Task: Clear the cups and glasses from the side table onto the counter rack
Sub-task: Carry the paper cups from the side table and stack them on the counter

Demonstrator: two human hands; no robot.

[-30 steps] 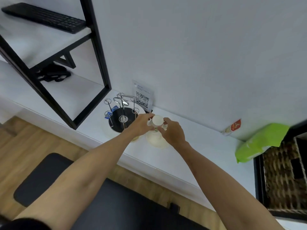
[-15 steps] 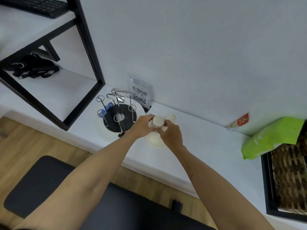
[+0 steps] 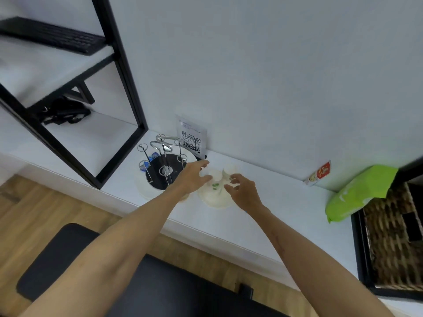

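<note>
White counter (image 3: 263,202) along a pale wall, wooden floor below. Left hand (image 3: 193,177) with fingers spread and relaxed, gripping nothing, fingertips just beside an upturned white cup (image 3: 215,175). Right hand (image 3: 242,191) likewise loose, fingers half-curled but apart, closed on nothing, hovering at the near right of the same cluster. Between the two hands: the white cup rack (image 3: 216,197), a pale round base with short pegs, one cup seated bottom-up on a peg, a second white cup (image 3: 230,168) just behind it toward the wall. Blurred, so exact peg seating hard to confirm.

Judged step: letting go after seating a cup. To finish well: draw both hands straight back and slightly up, not sideways, so no finger catches a rim and tips the cup off its peg. Worth checking the cup hangs square and does not lean on its neighbour. Light, smooth ware, likely to slide if nudged.

Left of the rack, touching or nearly so: a wire glass holder (image 3: 163,165) with looped prongs on a black disc, apparently unloaded; keep the left wrist clear of those prongs. Behind it, a QR-code sign (image 3: 191,139) against the wall. Farther left, a black shelf frame (image 3: 123,72). Well right of the rack, a green packet (image 3: 359,191) and a wicker basket (image 3: 393,236).
</note>
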